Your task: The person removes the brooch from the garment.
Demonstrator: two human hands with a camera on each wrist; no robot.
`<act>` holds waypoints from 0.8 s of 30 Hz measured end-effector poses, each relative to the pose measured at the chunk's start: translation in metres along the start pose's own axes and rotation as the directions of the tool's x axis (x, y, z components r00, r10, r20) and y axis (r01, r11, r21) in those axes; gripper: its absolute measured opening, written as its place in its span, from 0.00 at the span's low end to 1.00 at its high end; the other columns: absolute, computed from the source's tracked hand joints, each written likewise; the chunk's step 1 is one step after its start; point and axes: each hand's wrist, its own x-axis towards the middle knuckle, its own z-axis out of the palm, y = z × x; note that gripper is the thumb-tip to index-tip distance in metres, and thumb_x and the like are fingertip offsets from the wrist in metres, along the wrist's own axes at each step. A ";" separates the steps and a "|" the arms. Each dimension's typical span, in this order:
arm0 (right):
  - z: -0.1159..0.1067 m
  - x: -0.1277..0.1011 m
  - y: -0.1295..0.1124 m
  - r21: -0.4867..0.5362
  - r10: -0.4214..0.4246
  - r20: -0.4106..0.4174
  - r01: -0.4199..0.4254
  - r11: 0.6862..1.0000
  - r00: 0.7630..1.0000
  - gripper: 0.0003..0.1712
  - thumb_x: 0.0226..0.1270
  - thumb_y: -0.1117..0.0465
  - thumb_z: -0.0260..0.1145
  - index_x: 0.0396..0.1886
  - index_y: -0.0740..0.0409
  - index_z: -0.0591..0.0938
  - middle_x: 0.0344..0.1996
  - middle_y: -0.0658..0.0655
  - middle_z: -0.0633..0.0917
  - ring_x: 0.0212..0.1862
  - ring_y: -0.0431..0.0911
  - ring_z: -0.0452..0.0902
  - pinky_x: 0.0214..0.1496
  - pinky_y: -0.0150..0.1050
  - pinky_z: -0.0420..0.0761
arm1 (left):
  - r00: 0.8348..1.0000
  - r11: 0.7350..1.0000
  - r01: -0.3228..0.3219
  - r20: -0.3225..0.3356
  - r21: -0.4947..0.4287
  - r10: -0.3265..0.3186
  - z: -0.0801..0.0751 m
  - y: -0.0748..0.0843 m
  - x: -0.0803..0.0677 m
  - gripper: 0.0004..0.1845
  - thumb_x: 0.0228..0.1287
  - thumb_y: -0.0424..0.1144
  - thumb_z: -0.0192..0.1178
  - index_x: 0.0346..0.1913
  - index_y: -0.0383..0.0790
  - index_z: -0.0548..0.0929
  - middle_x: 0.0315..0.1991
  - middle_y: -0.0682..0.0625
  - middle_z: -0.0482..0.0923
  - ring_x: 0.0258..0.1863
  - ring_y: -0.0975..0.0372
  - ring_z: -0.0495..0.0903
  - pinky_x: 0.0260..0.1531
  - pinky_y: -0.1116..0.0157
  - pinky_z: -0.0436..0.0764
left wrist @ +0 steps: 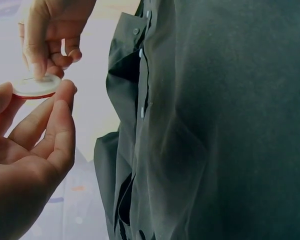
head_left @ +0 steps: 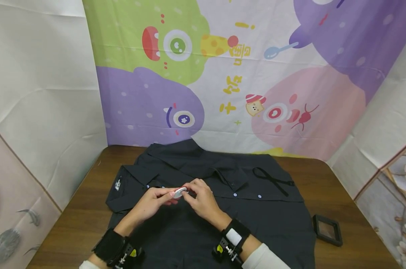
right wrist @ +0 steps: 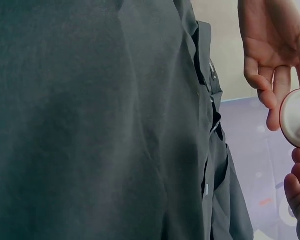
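Both hands meet over the dark shirt (head_left: 223, 209): left hand (head_left: 152, 203) pinches a small white disc (head_left: 179, 192), right hand (head_left: 203, 200) pinches its top. Hold steady, pull gently.

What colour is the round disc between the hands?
White with a red rim underneath; the left wrist view shows it best.

**Cartoon backdrop behind a wooden table**

Brown wood-grain table (head_left: 354, 201) filling the lower half of the head view, rounded corners at 10 and 2 o'clock. Behind it, at 12 o'clock, a bright cartoon cloth (head_left: 243, 78) with green, purple and pink one-eyed blobs, yellow characters and a blue spoon. At 9 o'clock, a plain white creased sheet (head_left: 41, 93); below it, at 8 o'clock, a beige panel (head_left: 8, 224) with grey fish and leaf shapes. At 3 o'clock, another white sheet (head_left: 391, 119), and at 4 o'clock a flowered panel (head_left: 394, 201). Soft, even light throughout, without hard shadows.
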 end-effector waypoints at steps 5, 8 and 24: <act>0.001 0.000 0.002 0.050 0.002 -0.008 -0.001 0.999 1.000 0.06 0.59 0.64 0.72 0.36 0.60 0.87 0.29 0.53 0.83 0.32 0.48 0.77 0.34 0.31 0.78 | 1.000 1.000 0.017 -0.006 -0.008 -0.017 -0.001 0.001 0.000 0.20 0.74 0.40 0.53 0.58 0.28 0.79 0.51 0.32 0.82 0.43 0.54 0.86 0.44 0.67 0.83; 0.001 0.002 0.004 0.078 0.008 -0.013 -0.007 0.997 1.000 0.07 0.57 0.65 0.73 0.36 0.60 0.88 0.29 0.54 0.83 0.32 0.50 0.78 0.34 0.34 0.80 | 0.999 0.999 0.031 -0.007 -0.021 -0.031 -0.001 0.002 0.000 0.20 0.74 0.40 0.53 0.59 0.28 0.78 0.51 0.31 0.82 0.44 0.55 0.86 0.44 0.66 0.83; -0.001 0.000 0.004 0.075 0.018 0.008 -0.019 0.997 1.000 0.06 0.57 0.64 0.73 0.35 0.58 0.87 0.28 0.53 0.83 0.33 0.51 0.78 0.34 0.27 0.77 | 0.999 0.998 0.046 0.012 -0.038 -0.046 0.000 0.000 -0.002 0.21 0.75 0.41 0.51 0.61 0.29 0.77 0.54 0.32 0.79 0.48 0.53 0.84 0.47 0.65 0.83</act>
